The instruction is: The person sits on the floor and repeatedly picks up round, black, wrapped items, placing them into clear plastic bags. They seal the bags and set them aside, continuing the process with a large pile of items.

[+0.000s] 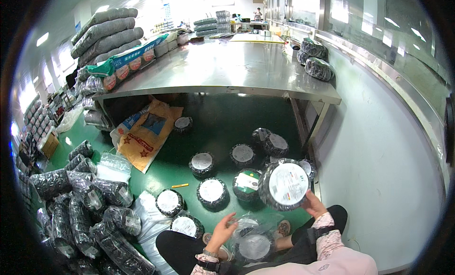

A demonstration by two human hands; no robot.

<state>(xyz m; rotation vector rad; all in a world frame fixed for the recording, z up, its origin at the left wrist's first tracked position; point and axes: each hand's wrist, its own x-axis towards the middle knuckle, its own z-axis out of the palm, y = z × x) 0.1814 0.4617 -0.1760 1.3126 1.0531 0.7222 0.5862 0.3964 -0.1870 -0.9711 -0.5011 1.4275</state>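
Observation:
My right hand grips the lower right edge of a round, plastic-wrapped black package with a white printed label, raised above the floor. Lower and to the left, my left hand has its fingers apart beside a loose clear plastic bag; whether it touches the film cannot be told. Between my legs, another round wrapped package stands with a plain pale top. Just beyond my hands, a package with a green and white label rests on the floor, near a white-labelled one.
A steel table spans ahead, with wrapped packages at its right end. Long black wrapped rolls lie heaped at left. A yellow cutter and a printed sack lie on the floor. A pale wall borders the right.

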